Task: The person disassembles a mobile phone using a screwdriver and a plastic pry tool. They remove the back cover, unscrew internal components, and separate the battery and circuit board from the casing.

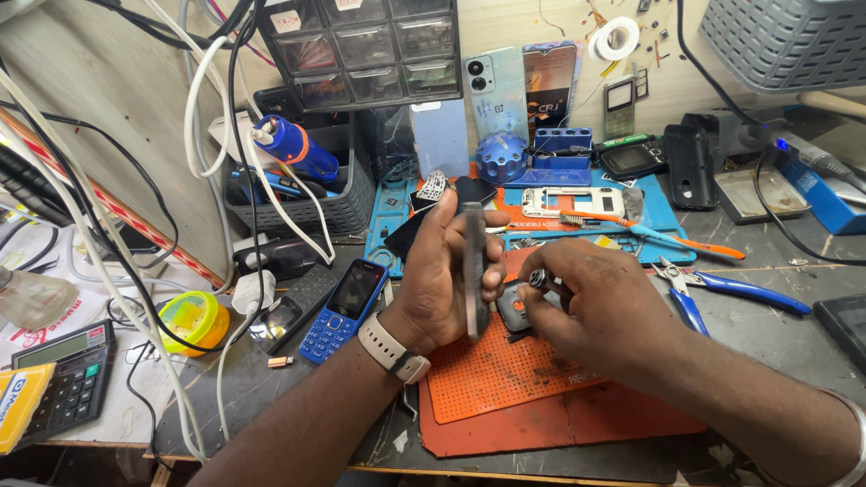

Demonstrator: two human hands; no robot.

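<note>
At the far left of the counter (271, 379) I see a calculator (68, 379), then a round yellow tub (194, 320) among white cables. Next comes a blue keypad phone (345, 309) lying flat, just left of my left wrist, which wears a pale watch (394, 347). My left hand (442, 280) stands a thin dark phone (474, 271) on edge over the orange mat (496, 379), its grip closed around the phone with the thumb at the front edge. Just right of it, my right hand (600, 311) pinches a small dark round part (538, 278) between its fingertips, close to the phone but apart from it. Further right lie blue-handled cutters (713, 289), and behind them an orange-and-teal toothbrush (654, 233) on the blue mat (663, 203).
</note>
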